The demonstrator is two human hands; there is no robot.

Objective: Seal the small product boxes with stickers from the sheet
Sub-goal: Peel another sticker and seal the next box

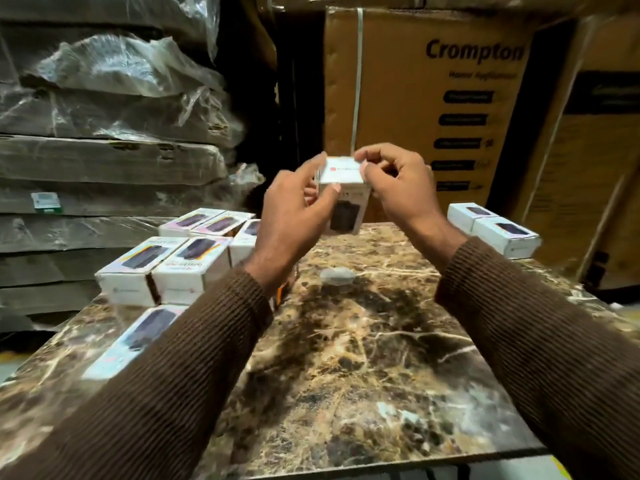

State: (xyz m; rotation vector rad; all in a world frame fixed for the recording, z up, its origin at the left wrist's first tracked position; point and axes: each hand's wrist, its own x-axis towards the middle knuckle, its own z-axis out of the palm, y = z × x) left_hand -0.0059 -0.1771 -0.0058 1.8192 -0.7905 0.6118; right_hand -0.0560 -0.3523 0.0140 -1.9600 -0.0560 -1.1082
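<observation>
Both hands hold a small product box (341, 195) upright above the marble table (363, 358): left hand (294, 206) grips its side, right hand (398, 183) pinches the top flap edge. A slip could misalign the seal.

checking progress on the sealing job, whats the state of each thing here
held box: upright, lifted off the table.
left hand: grips the box's side.
right hand: fingers pinch at the box's top edge.
boxes on the left: lying flat, grouped.
boxes on the right: lying flat, side by side.

Nine small boxes (341, 192), two hands (294, 209), one table (363, 358).
</observation>
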